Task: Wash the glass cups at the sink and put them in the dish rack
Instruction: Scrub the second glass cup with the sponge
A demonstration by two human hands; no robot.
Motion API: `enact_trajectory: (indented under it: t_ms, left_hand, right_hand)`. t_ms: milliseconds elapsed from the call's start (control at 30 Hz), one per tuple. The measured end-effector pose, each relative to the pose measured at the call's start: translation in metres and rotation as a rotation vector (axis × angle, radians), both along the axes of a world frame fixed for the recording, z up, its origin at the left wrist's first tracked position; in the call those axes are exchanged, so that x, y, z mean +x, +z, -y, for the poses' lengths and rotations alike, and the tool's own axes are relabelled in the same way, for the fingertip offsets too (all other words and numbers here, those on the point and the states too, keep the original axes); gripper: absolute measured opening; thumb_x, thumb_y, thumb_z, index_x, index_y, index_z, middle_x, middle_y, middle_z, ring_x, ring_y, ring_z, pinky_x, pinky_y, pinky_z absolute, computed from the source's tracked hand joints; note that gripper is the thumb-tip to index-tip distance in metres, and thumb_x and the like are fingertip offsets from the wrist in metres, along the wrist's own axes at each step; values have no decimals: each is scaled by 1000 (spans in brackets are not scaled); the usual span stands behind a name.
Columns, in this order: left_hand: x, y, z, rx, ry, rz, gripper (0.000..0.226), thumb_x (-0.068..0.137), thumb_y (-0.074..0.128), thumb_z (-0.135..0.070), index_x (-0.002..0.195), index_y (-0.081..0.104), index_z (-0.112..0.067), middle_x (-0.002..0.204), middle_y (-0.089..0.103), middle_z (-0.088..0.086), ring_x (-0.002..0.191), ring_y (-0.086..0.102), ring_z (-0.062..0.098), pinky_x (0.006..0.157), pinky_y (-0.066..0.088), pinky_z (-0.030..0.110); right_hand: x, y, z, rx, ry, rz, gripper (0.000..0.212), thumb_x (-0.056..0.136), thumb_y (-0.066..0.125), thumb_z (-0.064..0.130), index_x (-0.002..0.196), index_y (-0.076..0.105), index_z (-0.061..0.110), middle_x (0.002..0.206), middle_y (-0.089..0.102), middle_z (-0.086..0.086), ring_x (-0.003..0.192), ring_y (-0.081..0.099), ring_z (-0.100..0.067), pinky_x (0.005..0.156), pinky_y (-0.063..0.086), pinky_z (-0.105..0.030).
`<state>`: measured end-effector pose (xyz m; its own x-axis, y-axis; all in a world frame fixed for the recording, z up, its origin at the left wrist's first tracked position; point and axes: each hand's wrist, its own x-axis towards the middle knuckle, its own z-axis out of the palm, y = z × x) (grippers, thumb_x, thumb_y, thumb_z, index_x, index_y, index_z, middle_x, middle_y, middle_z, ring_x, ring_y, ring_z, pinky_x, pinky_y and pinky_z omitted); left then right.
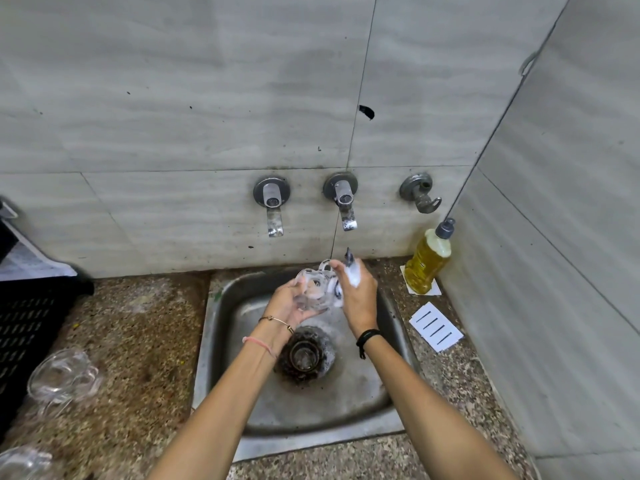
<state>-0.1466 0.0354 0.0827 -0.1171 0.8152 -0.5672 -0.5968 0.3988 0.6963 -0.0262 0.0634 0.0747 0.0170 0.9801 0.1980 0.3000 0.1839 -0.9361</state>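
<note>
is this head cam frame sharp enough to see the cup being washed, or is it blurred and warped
Head view: flat soft light, no hard shadows; the wide lens bends the tile joints and smears the spare cups at the left edge; the glass cup in the left hand is soft, its outline lost in foam that also hides the fingers of the right hand.

Your speckled stone counter [138,341] fills the lower frame, with the steel sink [346,403] sunk mid-frame. At the left edge: black dish rack [27,327]. Lower left: glass cup [62,379] just beside it, second glass cup [24,462] at the bottom corner. Right of centre: yellow soap bottle [429,261] upright on a white card [434,292], with a slotted white tray [436,326] flat below it.
</note>
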Motion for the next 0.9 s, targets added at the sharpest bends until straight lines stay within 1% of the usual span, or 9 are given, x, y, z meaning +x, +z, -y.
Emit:
enact_trajectory:
  t_ms: [167, 267, 333, 400, 500, 567, 667, 800, 900]
  left_hand:
    - [2, -2, 6, -42, -34, 46, 22, 101, 33, -4, 113, 51, -2, 100, 56, 22, 78, 55, 36, 89, 40, 60]
    - [2, -4, 5, -50, -25, 67, 36, 100, 34, -4, 135, 41, 2, 128, 50, 28, 114, 52, 46, 87, 42, 60]
    - [3, -3, 3, -44, 9, 64, 38, 100, 34, -3, 138, 39, 2, 138, 41, 31, 120, 48, 46, 92, 41, 61]
    - [3, 0, 2, -26, 24, 26, 33, 101, 35, -4, 131, 44, 3, 129, 48, 33, 105, 59, 42, 91, 43, 59]
    - [3, -3, 1, 24, -7, -111, 21, 100, 39, -9, 112, 56, -3, 115, 55, 21, 82, 63, 22, 79, 50, 46]
    - [3, -9, 1, 47, -18, -231, 22, 100, 42, -11, 117, 56, -8, 111, 59, 10, 87, 59, 17, 77, 49, 33]
    - [7, -24, 2, 124, -40, -425, 18, 99, 44, -12, 108, 60, -11, 98, 63, 2, 91, 58, 15, 71, 47, 17]
    - [12, -38, 3, 151, -46, -508, 14, 98, 50, -21, 88, 60, -23, 101, 58, -1, 96, 50, 14, 73, 40, 28]
    - [13, -41, 5, 127, -61, -295, 16, 98, 48, -26, 107, 59, -19, 108, 61, -3, 102, 54, 14, 87, 46, 41]
  right_hand:
    - [6, -2, -2, 136, 61, 264, 57, 74, 49, 72, 82, 46, 16, 66, 47, 10, 61, 42, -9, 56, 36, -25]
    - [6, 2, -11, 21, -36, 146, 56, 76, 54, 65, 85, 54, 10, 65, 52, 7, 57, 44, -5, 55, 37, -29]
    - [5, 1, -16, -147, -94, 86, 58, 81, 54, 62, 104, 52, 9, 84, 59, 3, 69, 52, -9, 64, 40, -29]
    - [11, -11, -24, -396, -105, 41, 69, 84, 50, 65, 125, 44, 9, 103, 61, -3, 84, 60, -18, 69, 48, -30]
    - [24, -29, -28, -725, -75, -174, 91, 76, 50, 78, 138, 45, 11, 71, 48, 3, 43, 49, -9, 36, 37, -18]
    - [36, -33, -27, -877, -37, -384, 65, 84, 50, 66, 119, 59, 12, 71, 51, 3, 36, 46, -7, 33, 32, -15]
    - [53, -29, -24, -923, -86, -670, 14, 82, 47, 19, 86, 52, 7, 71, 57, -7, 55, 50, -17, 41, 38, -21]
    - [78, -40, -27, -842, -262, -843, 17, 83, 42, -8, 96, 46, 2, 95, 58, -19, 80, 58, -29, 59, 53, -38]
    - [99, -54, -28, -737, -440, -758, 27, 86, 50, -10, 100, 46, 12, 101, 58, -19, 80, 62, -28, 59, 58, -36]
